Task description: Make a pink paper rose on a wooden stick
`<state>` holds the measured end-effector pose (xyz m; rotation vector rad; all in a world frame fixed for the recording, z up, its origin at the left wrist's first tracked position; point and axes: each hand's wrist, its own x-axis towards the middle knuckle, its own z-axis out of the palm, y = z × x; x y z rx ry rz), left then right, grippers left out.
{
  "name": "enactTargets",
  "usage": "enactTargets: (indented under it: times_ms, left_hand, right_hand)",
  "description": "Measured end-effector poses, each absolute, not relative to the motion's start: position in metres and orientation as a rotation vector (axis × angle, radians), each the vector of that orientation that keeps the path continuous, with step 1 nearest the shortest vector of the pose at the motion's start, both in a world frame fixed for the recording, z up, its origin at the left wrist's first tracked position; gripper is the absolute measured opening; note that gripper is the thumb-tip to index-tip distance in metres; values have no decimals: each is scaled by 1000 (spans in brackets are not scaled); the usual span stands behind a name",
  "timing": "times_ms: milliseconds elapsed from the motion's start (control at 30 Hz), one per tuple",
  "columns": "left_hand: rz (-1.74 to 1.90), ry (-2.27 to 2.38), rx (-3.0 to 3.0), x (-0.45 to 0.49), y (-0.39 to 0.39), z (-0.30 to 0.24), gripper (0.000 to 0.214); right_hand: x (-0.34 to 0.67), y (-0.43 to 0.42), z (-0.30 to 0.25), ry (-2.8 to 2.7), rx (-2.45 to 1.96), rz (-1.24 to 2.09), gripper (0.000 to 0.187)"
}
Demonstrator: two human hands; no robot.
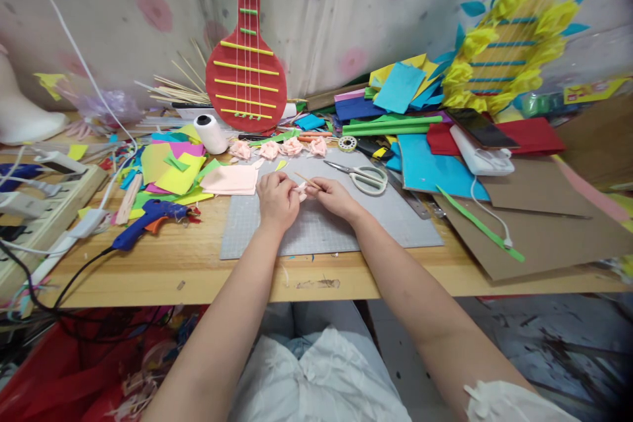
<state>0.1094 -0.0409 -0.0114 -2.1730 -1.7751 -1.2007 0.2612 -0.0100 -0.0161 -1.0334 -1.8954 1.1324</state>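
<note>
Over the grey cutting mat (326,237), my left hand (277,201) pinches a small piece of pale pink paper (301,192). My right hand (332,199) grips a thin wooden stick (307,180), its tip angled toward my left hand; its fingers are close against the pink piece. Just behind my hands stand several pink paper flowers (292,146) in a row. A stack of pale pink paper sheets (228,179) lies left of my left hand. Scissors (363,177) with pale handles rest to the right, blades pointing left.
A blue glue gun (151,221) and power strip (59,204) sit left. A white thread spool (210,134) stands before a red paper instrument (246,79). At right are a yellow-flowered instrument (509,53), a phone (482,128), cardboard (548,237) and a ruler (408,196).
</note>
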Motion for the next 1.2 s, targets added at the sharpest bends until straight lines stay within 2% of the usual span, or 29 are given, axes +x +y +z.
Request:
enactTargets:
  times_ms: [500,1100,1200]
  left_hand:
    - [-1233,-1751,-2152,110,-43,-11,4]
    - [-1210,-1758,-2172,107,-41,-11,5]
    - [-1188,-1828,-2112,108,-40,-10,12]
  right_hand:
    - [257,-9,-16,-1819,-1068,1029,25]
    - [260,-9,-16,-1869,-1025,1054,25]
    - [260,-7,-17,-1830,-1063,979,27]
